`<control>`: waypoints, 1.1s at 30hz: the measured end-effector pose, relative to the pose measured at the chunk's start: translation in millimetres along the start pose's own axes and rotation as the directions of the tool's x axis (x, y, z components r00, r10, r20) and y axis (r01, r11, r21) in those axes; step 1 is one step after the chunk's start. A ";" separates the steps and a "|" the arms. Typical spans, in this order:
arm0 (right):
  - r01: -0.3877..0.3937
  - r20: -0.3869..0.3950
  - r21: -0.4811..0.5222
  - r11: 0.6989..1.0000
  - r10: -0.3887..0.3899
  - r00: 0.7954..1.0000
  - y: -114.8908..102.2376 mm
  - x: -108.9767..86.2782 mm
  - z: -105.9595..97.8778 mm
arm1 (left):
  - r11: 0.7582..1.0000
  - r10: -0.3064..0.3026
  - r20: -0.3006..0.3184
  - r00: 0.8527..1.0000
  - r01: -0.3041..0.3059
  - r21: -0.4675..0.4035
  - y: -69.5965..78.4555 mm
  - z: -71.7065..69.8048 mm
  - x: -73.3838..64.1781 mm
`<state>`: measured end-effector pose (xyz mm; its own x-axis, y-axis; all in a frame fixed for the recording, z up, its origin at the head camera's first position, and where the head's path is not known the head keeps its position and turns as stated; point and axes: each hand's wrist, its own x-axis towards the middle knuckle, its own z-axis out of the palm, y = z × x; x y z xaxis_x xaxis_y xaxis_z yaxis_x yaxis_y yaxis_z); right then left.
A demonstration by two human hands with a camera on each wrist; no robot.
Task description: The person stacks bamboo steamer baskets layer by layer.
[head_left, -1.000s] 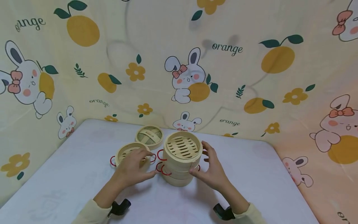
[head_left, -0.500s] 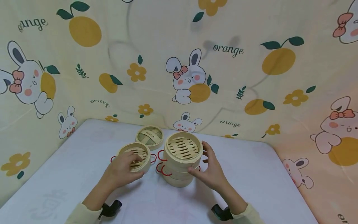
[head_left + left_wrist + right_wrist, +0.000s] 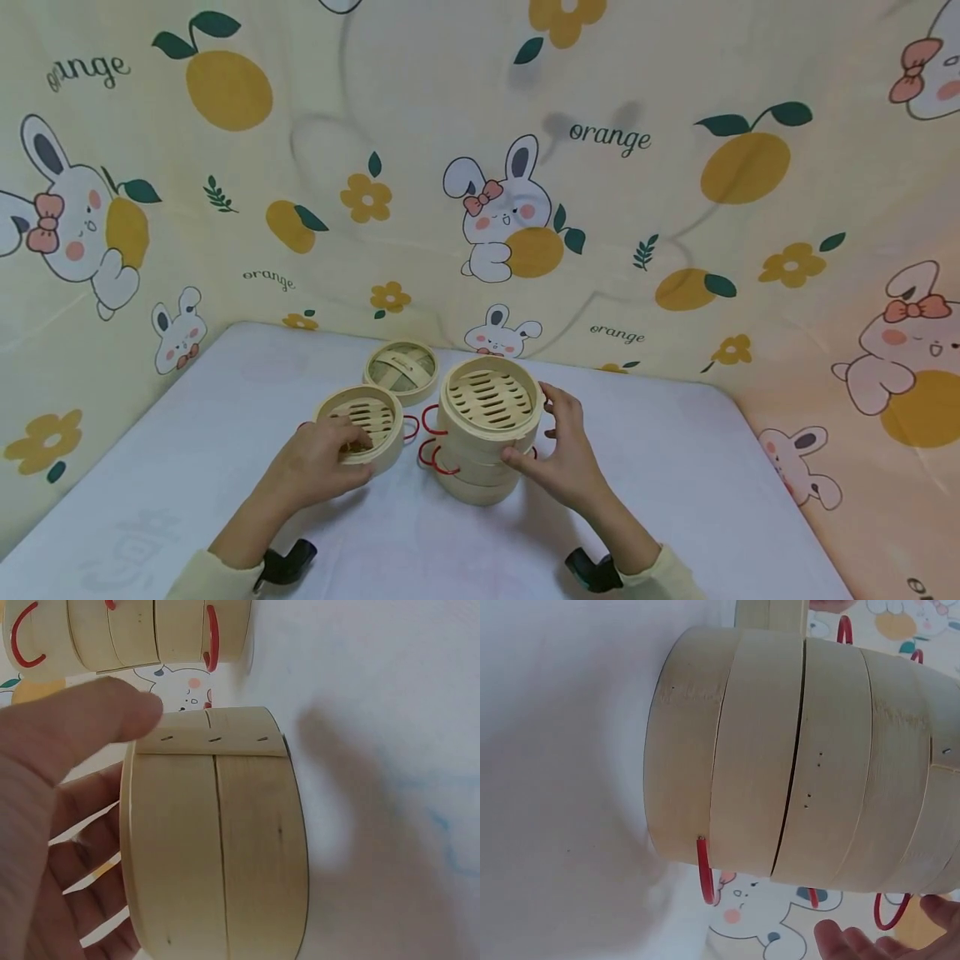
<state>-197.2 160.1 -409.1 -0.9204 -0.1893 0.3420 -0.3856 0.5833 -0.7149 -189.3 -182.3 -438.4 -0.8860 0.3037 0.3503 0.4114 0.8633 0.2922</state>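
A single bamboo steamer basket (image 3: 382, 458) with a slatted base and red loop handles stands left of centre. My left hand (image 3: 318, 458) reaches over its near-left rim, fingers bent down inside and thumb outside along the wall. In the left wrist view the thumb (image 3: 112, 712) lies across the rim, and the fingertips are hidden behind the wall. Right of it rises a stack of bamboo steamer baskets (image 3: 487, 454), slatted tier uppermost. My right hand (image 3: 562, 454) holds the stack's right side, thumb in front and fingers behind. Those fingers (image 3: 836, 941) show beyond the upper tiers in the right wrist view.
Behind the single basket lies a round steamer lid (image 3: 401, 369) with a woven top. Everything stands on a white-covered table (image 3: 660, 467). A printed curtain (image 3: 420, 108) with rabbits and oranges hangs behind it. Red handles (image 3: 433, 419) stick out from the stack's left side.
My left hand has moved left and down, from beside the stack across the single basket to its near-left rim. The right hand stays at the stack.
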 end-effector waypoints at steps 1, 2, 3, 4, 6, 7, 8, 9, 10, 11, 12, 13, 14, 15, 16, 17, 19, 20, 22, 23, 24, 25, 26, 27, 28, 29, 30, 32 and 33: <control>-0.006 0.001 0.000 1.000 0.006 1.000 0.3 0.0 0.2 | 1.000 0.005 0.001 1.000 -0.005 0.001 -0.5 0.3 0.0; -0.012 0.002 0.002 1.000 0.012 1.000 0.7 0.1 0.4 | 1.000 0.009 -0.001 1.000 -0.009 0.002 -0.9 0.5 -0.1; -0.017 0.007 0.009 1.000 0.017 1.000 0.9 0.3 0.7 | 1.000 0.012 0.001 1.000 -0.012 0.003 -1.2 0.5 -0.2; -0.025 0.015 0.017 1.000 0.025 1.000 1.1 0.4 1.1 | 1.000 0.013 0.001 1.000 -0.013 0.006 -1.5 0.3 -0.4; -0.043 0.035 0.038 0.998 0.042 0.998 1.6 0.3 1.9 | 1.000 0.012 0.007 1.000 -0.012 0.005 -2.0 0.0 -0.6; -0.054 0.047 0.052 0.997 0.051 0.998 1.8 0.2 2.3 | 1.000 0.011 0.009 1.000 -0.011 0.003 -2.1 -0.4 -0.8; -0.063 0.058 0.066 0.996 0.059 0.997 2.1 0.1 2.8 | 1.000 0.011 0.011 1.000 -0.011 0.003 -2.2 -0.5 -1.0; -0.072 0.068 0.078 0.994 0.066 0.995 2.3 -0.1 3.3 | 1.000 0.013 0.011 1.000 -0.013 0.003 -2.4 -0.6 -1.2; -0.079 0.076 0.089 0.993 0.073 0.994 2.7 -0.3 3.8 | 1.000 0.016 0.010 1.000 -0.016 0.002 -2.7 -0.7 -1.3; -0.082 0.081 0.100 0.992 0.074 0.994 3.2 -0.7 4.2 | 1.000 0.020 0.008 1.000 -0.020 0.002 -2.8 -0.7 -1.4; -0.081 0.084 0.112 0.990 0.072 0.994 3.7 -1.0 4.5 | 1.000 0.024 0.007 1.000 -0.024 0.001 -2.9 -0.6 -1.5; -0.079 0.087 0.127 0.989 0.068 0.994 3.9 -1.2 4.9 | 1.000 0.030 0.004 1.000 -0.030 0.002 -3.2 -0.4 -1.6; -0.076 0.089 0.140 0.987 0.064 0.994 4.5 -1.3 5.3 | 0.999 0.034 0.002 0.999 -0.034 0.003 -3.3 -0.2 -1.6; -0.077 0.091 0.155 0.985 0.064 0.994 5.2 -1.4 5.8 | 0.999 0.038 0.001 0.999 -0.038 0.004 -3.4 -0.2 -1.7; -0.078 0.094 0.170 0.982 0.063 0.994 5.8 -1.4 6.4 | 0.999 0.041 -0.001 0.999 -0.041 0.005 -3.6 -0.1 -1.8; -0.079 0.096 0.183 0.980 0.062 0.993 6.2 -1.5 6.9 | 0.999 0.044 -0.003 0.999 -0.044 0.006 -3.8 0.1 -1.9; -0.084 0.098 0.204 0.975 0.065 0.993 6.6 -1.5 7.8 | 0.999 0.051 -0.005 0.999 -0.051 0.010 -4.2 0.4 -1.8; -0.088 0.099 0.211 0.973 0.068 0.993 6.7 -1.4 8.2 | 0.998 0.055 -0.007 0.998 -0.055 0.011 -4.2 0.4 -1.7; -0.092 0.097 0.220 0.971 0.072 0.993 6.3 -1.4 8.7 | 0.998 0.061 -0.011 0.998 -0.061 0.014 -4.6 0.7 -1.4; -0.092 0.095 0.224 0.970 0.072 0.993 6.0 -1.4 8.7 | 0.998 0.068 -0.014 0.998 -0.068 0.013 -4.7 0.8 -1.3; -0.093 0.095 0.225 0.970 0.073 0.993 5.7 -1.2 8.7 | 0.997 0.071 -0.016 0.997 -0.070 0.014 -4.8 1.0 -1.1; -0.096 0.094 0.227 0.969 0.076 0.993 5.4 -1.2 8.8 | 0.997 0.072 -0.017 0.997 -0.072 0.014 -4.7 0.9 -0.9; -0.099 0.093 0.229 0.968 0.079 0.993 5.0 -1.2 8.7 | 0.997 0.073 -0.018 0.997 -0.073 0.015 -4.6 0.8 -0.8; -0.101 0.091 0.230 0.968 0.081 0.993 4.6 -1.1 8.6 | 0.997 0.072 -0.015 0.997 -0.072 0.017 -4.6 0.8 -0.8; -0.103 0.091 0.232 0.967 0.084 0.992 4.3 -1.2 8.5 | 0.997 0.071 -0.013 0.997 -0.071 0.018 -4.6 0.8 -0.8; -0.106 0.089 0.234 0.966 0.087 0.992 3.9 -1.3 8.4 | 0.997 0.073 -0.011 0.997 -0.072 0.019 -4.4 0.7 -0.9; -0.109 0.088 0.233 0.966 0.090 0.992 3.6 -1.5 8.3 | 0.997 0.070 -0.007 0.998 -0.070 0.020 -4.3 0.6 -0.9; -0.115 0.081 0.234 0.965 0.098 0.992 3.0 -2.1 8.2 | 0.997 0.076 -0.005 0.997 -0.076 0.023 -3.8 0.2 -1.2; -0.118 0.077 0.231 0.966 0.102 0.992 3.0 -2.5 8.1 | 0.996 0.082 -0.007 0.997 -0.081 0.027 -3.6 0.0 -1.4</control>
<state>-196.5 155.9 -417.0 -0.9572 -0.1891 0.2190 -0.2790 0.4029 -0.8717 -189.5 -185.8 -440.0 -0.8479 0.3701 0.3796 0.4763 0.8462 0.2390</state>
